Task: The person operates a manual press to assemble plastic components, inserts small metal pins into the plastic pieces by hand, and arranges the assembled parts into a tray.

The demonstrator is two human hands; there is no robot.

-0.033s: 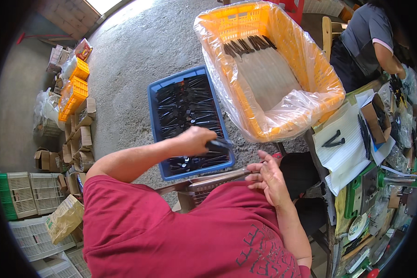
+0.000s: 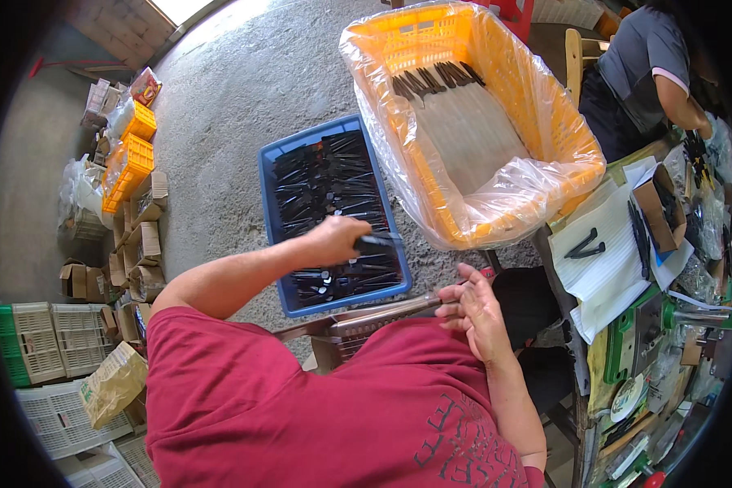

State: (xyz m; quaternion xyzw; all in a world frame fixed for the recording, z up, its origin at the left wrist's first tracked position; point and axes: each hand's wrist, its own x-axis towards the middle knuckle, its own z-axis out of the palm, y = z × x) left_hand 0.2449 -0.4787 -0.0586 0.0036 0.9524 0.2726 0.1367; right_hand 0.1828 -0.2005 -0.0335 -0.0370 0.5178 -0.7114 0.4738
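Observation:
My left hand (image 2: 338, 237) is closed around a dark, slim piece (image 2: 376, 243) whose kind I cannot make out. It is over the right part of a blue crate (image 2: 270, 203), which holds many slim black pieces (image 2: 325, 175), some with shiny parts. Close to my body, to the right of the crate, my right hand (image 2: 476, 315) is held up with its fingers apart, and nothing shows in it. A yellow crate (image 2: 455, 236) lined with clear plastic stands beyond both hands. Inside it lies a row of dark-ended pieces (image 2: 437, 79) with pale lower parts.
A cluttered workbench (image 2: 606, 358) with paper, two black parts (image 2: 586, 244) and a green device (image 2: 636, 333) lies to my right. A co-worker (image 2: 642, 77) sits at its far end. Cartons (image 2: 81, 281), yellow crates (image 2: 128, 172) and pale crates (image 2: 61, 337) line the left.
My left hand has moved slightly up and to the left with the dark piece. My right hand has shifted a little to the right.

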